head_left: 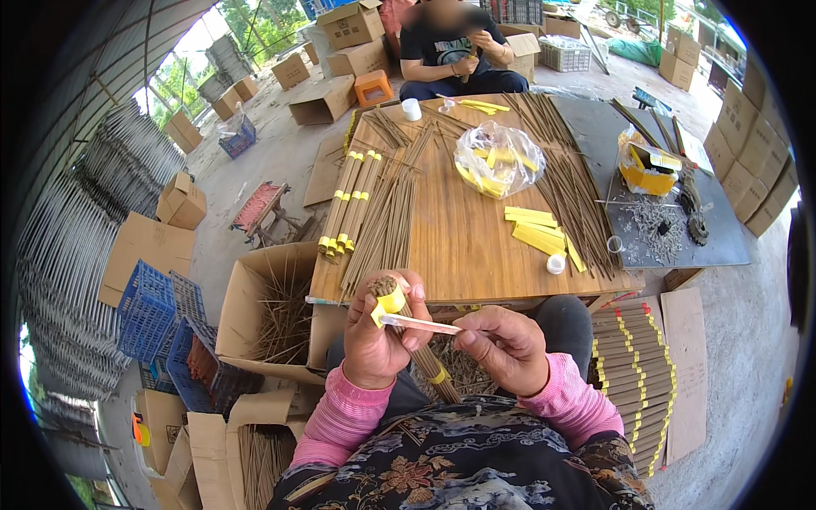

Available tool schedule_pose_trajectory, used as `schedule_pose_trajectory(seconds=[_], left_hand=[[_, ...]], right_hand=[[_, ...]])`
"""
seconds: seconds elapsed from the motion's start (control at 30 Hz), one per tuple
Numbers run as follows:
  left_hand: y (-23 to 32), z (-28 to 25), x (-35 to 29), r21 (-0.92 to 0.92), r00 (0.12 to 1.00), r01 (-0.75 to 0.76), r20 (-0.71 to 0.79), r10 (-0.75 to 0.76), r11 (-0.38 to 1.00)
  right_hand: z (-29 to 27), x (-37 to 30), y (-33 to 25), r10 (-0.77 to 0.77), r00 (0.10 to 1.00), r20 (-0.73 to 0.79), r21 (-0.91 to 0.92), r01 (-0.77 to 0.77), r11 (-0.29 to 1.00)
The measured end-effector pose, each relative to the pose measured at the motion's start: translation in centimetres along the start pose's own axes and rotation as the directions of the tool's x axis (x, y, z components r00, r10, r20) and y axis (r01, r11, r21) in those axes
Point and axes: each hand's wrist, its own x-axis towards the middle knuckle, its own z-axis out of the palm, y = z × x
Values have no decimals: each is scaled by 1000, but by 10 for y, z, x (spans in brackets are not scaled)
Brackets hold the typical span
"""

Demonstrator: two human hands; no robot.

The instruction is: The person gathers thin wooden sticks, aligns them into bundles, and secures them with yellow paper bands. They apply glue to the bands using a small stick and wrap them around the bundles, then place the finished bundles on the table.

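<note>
My left hand [372, 340] is wrapped round a bundle of thin brown incense sticks [416, 350], which slants down toward my lap. Near its upper end runs a yellow paper band [391, 303] with a loose end sticking out; a second yellow band circles it lower down. Between the thumb and fingers of my right hand [507, 347] is a thin flat stick [429, 325], pale with a reddish face. Its whitish tip meets the loose paper end by my left fingers. Several banded incense bundles [347, 204] lie stacked on the wooden table [459, 255].
Loose sticks, yellow paper strips [537, 229], a plastic bag [499, 160] and a small white pot [556, 264] lie on the table. A carton of sticks [263, 310] stands left, more banded bundles [633, 365] right. Across the table sits a person [450, 51] holding sticks.
</note>
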Motion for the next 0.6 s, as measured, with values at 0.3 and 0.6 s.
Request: schedule_pose_trajectory(seconds=[0.3, 0.6], left_hand=[[-3, 0, 4, 95, 999, -41, -17, 43, 995], [-1, 0, 16, 416, 988, -118, -38, 147, 902]], right_hand=[[-15, -9, -9, 127, 992, 17, 265, -127, 956], [-136, -33, 93, 162, 798, -580, -305, -397, 866]])
